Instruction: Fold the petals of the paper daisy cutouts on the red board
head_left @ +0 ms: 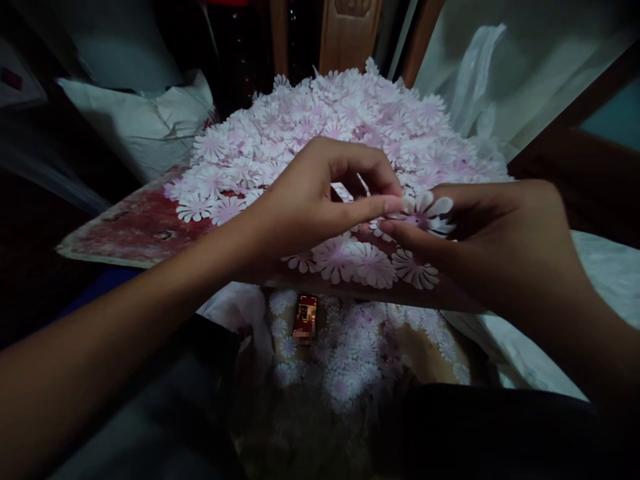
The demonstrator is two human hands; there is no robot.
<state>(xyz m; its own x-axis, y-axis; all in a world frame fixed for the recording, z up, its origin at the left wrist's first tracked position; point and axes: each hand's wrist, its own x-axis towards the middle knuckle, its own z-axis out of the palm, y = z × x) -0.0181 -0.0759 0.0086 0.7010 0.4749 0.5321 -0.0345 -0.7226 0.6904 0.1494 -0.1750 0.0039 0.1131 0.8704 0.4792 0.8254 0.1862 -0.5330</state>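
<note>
Both hands meet over the front of a red board, at a white artificial flower [425, 215] with a pale purple centre. My left hand [330, 183] pinches a petal at the flower's left side between thumb and forefinger. From the right, my right hand [500, 223] grips the same flower, its thumb in front and its fingers partly hidden behind the petals. Just below the hands, several loose flower pieces [367, 263] lie near the board's front edge. A large heap of similar flowers [320, 120] rises behind them.
The worn red board [120, 223] bears the heap. Below its edge, a lit phone [305, 319] lies among more flowers [355, 353]. A white sack [145, 120] stands at left, white plastic [475, 73] hangs at right, and wooden furniture [350, 33] is behind.
</note>
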